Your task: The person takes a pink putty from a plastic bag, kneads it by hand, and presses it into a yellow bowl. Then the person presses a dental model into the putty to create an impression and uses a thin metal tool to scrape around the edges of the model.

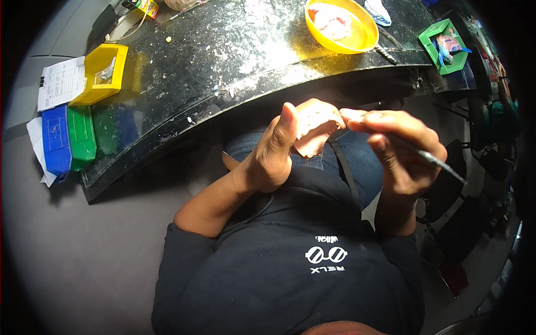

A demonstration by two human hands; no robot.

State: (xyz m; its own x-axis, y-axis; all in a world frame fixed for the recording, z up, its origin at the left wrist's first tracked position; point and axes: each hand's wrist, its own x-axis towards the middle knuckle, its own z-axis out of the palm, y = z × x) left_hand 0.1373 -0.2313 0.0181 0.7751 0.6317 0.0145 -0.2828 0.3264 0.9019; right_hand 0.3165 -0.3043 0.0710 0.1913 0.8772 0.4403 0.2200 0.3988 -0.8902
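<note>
My left hand (pixel 271 151) is closed around a pale pink, curved piece (pixel 314 137) that looks like a dental cast, with the thumb upright along its near side. In my right hand (pixel 406 146) is a slim metal carving tool (pixel 432 158), held like a pen. Its shaft slants down to the right behind the fingers. The working tip meets or nearly meets the cast's right edge; my fingers partly cover it, so contact cannot be told. Both hands are in front of my body, just off the bench's near edge.
A black, worn bench (pixel 184 72) spans the top. It bears a yellow bowl (pixel 373 39) with pinkish-white material inside and a dark-handled tool (pixel 385 54) beside it. Yellow (pixel 118 75), blue (pixel 56 131) and green (pixel 82 134) bins stand left; another green bin (pixel 429 44) is right.
</note>
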